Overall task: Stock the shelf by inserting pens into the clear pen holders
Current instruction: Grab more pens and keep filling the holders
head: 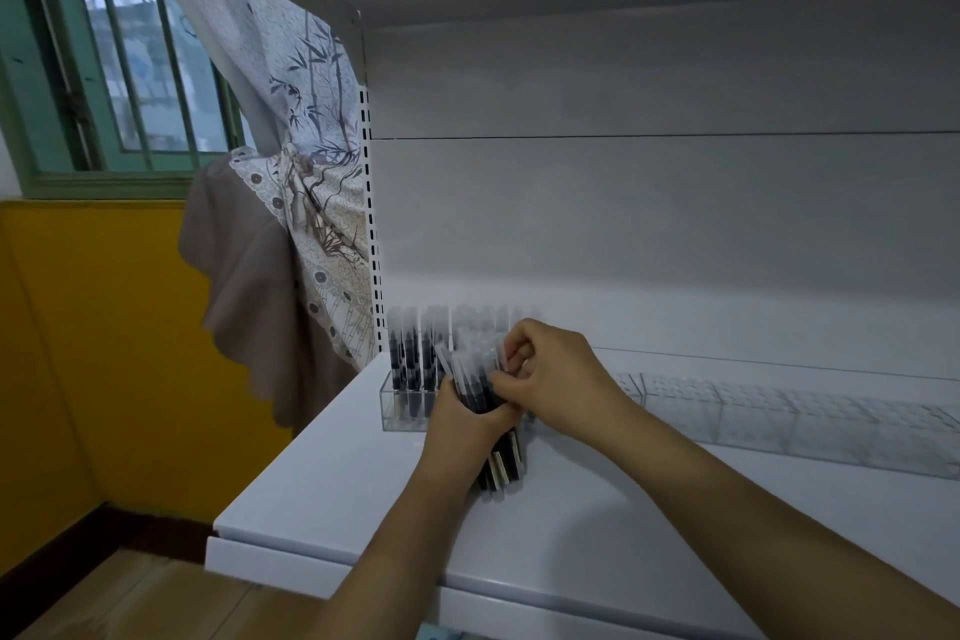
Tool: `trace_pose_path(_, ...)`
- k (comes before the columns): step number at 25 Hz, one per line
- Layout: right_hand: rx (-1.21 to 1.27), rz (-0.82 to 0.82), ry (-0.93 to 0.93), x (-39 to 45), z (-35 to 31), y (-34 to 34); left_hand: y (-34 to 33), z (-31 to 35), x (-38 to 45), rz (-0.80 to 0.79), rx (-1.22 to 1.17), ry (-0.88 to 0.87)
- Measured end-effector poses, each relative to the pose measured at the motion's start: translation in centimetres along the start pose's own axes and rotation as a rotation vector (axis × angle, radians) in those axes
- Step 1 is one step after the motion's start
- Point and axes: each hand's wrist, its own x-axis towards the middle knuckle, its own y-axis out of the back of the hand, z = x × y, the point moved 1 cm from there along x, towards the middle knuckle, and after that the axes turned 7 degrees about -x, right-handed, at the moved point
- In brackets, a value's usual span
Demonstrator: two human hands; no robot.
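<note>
At the far left, beyond the grip, the clear pen holder (410,403) is sitting at the shelf's end with pens (410,359) already standing upright in its cells. Just to the right of it, the left hand (462,426) is curling round a bundle of pens (485,411), long axes running from low and near to high and away, caps tilting up toward the holder and butt ends (501,468) sticking out below the palm. Touching the bundle's upper end, the right hand (550,374) is pinching one cap (501,353) between thumb and fingers, so it is the nearer hand for the next insertion. That pen looks to need drawing up along its axis, then turning upright over a free cell just behind and left of the pinch; which cells are free is hidden by the hands. Further right, the empty clear holders (779,416) are stretching along the shelf (332,499), leaving open room there, while the shelf's left edge lies near the filled holder.
</note>
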Motion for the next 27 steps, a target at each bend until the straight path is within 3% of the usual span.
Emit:
trace_pose_path(5,0.338,-0.077,-0.075,0.5,2.0,0.4,-0.2,0.2,-0.2,0.006,0.023,0.01)
trace_pose_path(8,0.256,-0.013,-0.008,0.5,2.0,0.5,-0.3,0.3,-0.5,0.046,0.046,0.05)
trace_pose_path(10,0.222,0.113,0.013,0.9,1.2,1.5,-0.3,0.5,-0.6,0.062,0.064,0.081)
trace_pose_path(15,0.541,0.517,-0.058,3.9,1.3,6.8,-0.2,0.7,-0.9,0.074,0.054,0.133)
trace_pose_path(27,0.323,0.364,-0.036,4.0,6.4,0.4,-0.2,0.7,-0.9,0.096,0.032,0.129)
